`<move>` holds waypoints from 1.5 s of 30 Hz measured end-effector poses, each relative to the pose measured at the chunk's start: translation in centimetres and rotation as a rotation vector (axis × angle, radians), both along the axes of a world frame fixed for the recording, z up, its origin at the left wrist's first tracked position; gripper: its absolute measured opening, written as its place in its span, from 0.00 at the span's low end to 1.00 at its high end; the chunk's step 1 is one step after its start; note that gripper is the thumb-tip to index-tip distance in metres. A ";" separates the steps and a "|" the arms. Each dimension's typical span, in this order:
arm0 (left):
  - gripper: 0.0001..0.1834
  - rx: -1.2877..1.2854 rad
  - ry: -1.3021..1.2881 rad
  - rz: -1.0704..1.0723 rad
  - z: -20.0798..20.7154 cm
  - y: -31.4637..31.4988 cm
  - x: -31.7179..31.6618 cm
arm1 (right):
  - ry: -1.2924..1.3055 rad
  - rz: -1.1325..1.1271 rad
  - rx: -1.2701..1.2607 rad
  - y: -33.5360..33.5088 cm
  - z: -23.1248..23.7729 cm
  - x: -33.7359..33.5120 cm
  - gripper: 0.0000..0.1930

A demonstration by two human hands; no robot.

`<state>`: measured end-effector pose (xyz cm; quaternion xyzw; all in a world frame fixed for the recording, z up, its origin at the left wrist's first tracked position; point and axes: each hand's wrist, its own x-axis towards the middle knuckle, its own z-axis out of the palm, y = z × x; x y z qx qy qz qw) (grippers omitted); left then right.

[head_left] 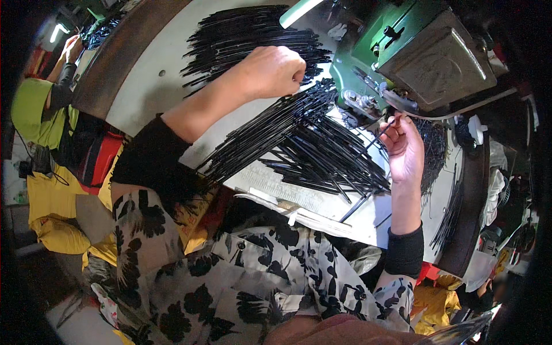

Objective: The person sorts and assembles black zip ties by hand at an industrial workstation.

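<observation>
My left hand point(273, 72) is curled closed above the pile of thin black cable-like strips point(247, 34) at the back of the table; its fingertips are turned away, so what they hold, if anything, is hidden. My right hand point(405, 149) is raised just below the working head of a green machine point(368, 52). Its fingers pinch a thin black strip point(376, 140) close to the machine's round metal part point(399, 102). Between my hands, more black strips point(322, 146) lie in crossing bundles on the white tabletop point(149, 86).
A ruler-like scale point(276, 183) lies along the table's near edge. Dark tangled strips point(434, 149) lie right of my right hand. A lamp tube point(299, 12) hangs overhead. At far left, another person in a yellow-green garment point(34, 112) works near yellow bags point(54, 201).
</observation>
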<state>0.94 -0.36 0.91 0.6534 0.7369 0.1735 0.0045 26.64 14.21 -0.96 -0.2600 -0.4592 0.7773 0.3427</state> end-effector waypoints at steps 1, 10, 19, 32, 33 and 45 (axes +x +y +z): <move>0.10 0.019 -0.010 -0.019 -0.1 0.4 -0.2 | -0.003 -0.003 -0.002 0.2 -0.2 0.1 0.08; 0.23 -0.174 -1.024 -0.211 -0.5 2.9 2.1 | -0.416 0.392 0.165 -2.1 2.1 -0.8 0.16; 0.26 -0.198 -1.307 -0.253 -0.9 4.0 5.1 | -0.477 0.483 0.306 -2.3 1.5 -1.0 0.16; 0.24 -0.146 -1.299 -0.286 -0.4 4.9 5.5 | -0.445 0.463 0.312 -1.9 2.2 -1.1 0.16; 0.24 -0.141 -1.293 -0.279 -0.3 5.0 5.5 | -0.450 0.461 0.325 -1.8 2.2 -1.1 0.16; 0.21 -0.109 -1.315 -0.156 -0.5 5.2 6.0 | -0.432 0.465 0.238 -1.6 2.2 -1.1 0.15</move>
